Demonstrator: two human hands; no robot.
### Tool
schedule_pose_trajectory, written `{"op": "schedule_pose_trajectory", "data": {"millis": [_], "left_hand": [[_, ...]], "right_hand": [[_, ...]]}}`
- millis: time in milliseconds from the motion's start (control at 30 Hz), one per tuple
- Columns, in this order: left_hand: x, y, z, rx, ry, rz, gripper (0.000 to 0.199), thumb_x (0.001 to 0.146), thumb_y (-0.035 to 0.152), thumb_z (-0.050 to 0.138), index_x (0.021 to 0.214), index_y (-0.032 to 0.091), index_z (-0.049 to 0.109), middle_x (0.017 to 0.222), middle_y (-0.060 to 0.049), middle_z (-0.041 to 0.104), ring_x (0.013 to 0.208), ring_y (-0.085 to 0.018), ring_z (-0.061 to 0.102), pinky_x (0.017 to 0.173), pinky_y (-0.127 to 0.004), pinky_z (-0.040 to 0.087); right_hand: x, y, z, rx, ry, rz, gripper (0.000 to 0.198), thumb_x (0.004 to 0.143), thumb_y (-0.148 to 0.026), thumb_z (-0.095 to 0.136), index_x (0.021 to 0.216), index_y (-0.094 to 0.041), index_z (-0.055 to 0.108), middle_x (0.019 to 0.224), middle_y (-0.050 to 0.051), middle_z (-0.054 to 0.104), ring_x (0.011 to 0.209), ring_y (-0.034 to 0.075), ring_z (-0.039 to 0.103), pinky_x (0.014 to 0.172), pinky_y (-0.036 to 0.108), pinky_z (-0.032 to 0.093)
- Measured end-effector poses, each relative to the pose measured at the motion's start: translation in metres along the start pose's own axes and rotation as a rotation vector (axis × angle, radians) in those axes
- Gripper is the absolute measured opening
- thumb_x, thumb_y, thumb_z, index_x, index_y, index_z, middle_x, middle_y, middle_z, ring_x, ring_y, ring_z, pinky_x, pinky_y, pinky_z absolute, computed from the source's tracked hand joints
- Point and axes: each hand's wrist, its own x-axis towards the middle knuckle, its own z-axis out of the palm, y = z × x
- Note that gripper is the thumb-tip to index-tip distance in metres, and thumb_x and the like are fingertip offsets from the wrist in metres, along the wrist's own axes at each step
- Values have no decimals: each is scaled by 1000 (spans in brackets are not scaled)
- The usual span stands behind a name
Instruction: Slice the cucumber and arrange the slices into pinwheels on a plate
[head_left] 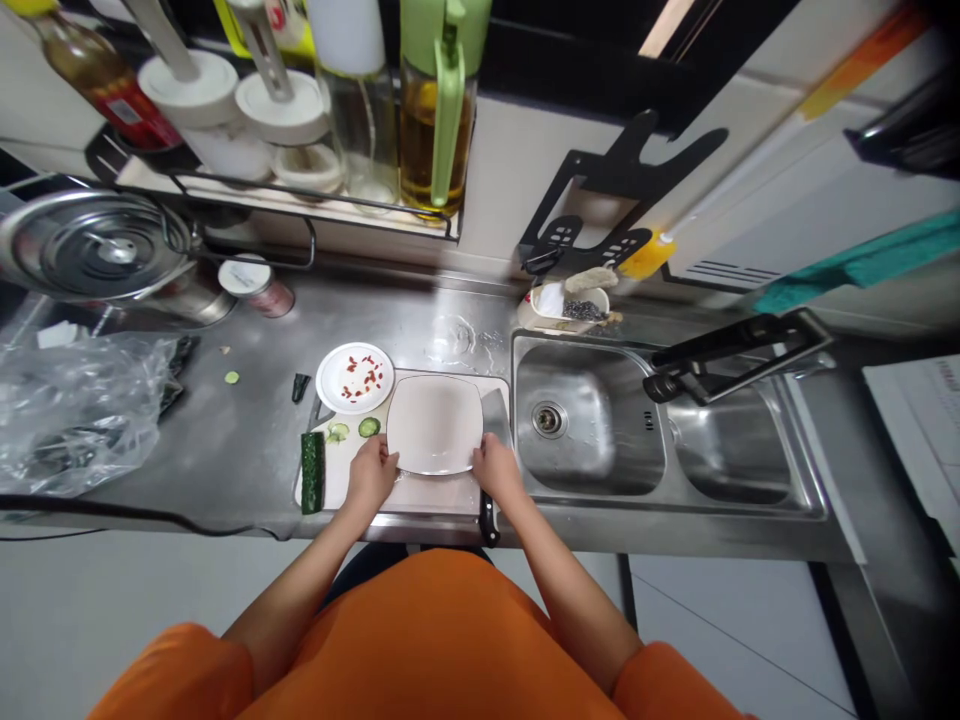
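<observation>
Both my hands grip a white squarish plate [435, 425] with a thin dark rim, over a white cutting board [431, 496]. My left hand [371, 475] pinches its lower left edge, and my right hand [497, 468] its lower right edge. On the board's left side lie a piece of cucumber [312, 473] and some cucumber slices [369, 427]. A round white plate [355, 378] with small red pieces sits at the board's upper left corner. By my right wrist the black handle of a knife [489, 520] sticks out past the board; its blade is partly hidden.
To the right is a double steel sink [592, 420] with a black faucet [720, 355]. A clear plastic bag [82, 410], a lidded steel pot [112, 250] and a small can [257, 285] stand left. Above hangs a rack [300, 205] with bottles and jars.
</observation>
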Motion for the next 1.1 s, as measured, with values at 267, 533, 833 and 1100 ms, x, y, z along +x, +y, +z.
{"op": "schedule_pose_trajectory", "data": {"millis": [267,533,833,1100], "left_hand": [[3,0,1,17,-19,-32,12,75,20,53,87,19,54,74,-2,61,70,-19,60,69,-29,45],[8,-9,-18,102,85,-8,24,78,32,54,96,17,60,78,-5,63,77,-21,60,76,-31,45],[29,-22,-31,198,198,12,31,81,36,49,95,14,65,81,-10,64,80,-23,59,77,-33,45],[29,-20,-31,142,201,-14,25,79,34,52,91,16,65,84,-8,67,80,-21,60,76,-31,45]], "right_hand": [[-2,-10,-6,-48,-26,23,17,91,-15,42,102,-10,53,93,14,65,86,22,63,66,25,39],[-4,-5,-7,-90,21,-26,17,91,-15,42,102,-10,55,93,14,65,87,22,62,70,26,39],[-15,-4,-9,-78,39,-38,18,93,-19,41,99,-14,57,91,11,64,83,19,62,70,25,38],[-18,-5,-10,-89,39,-73,18,92,-16,40,99,-14,56,89,9,64,80,18,60,64,25,34]]}}
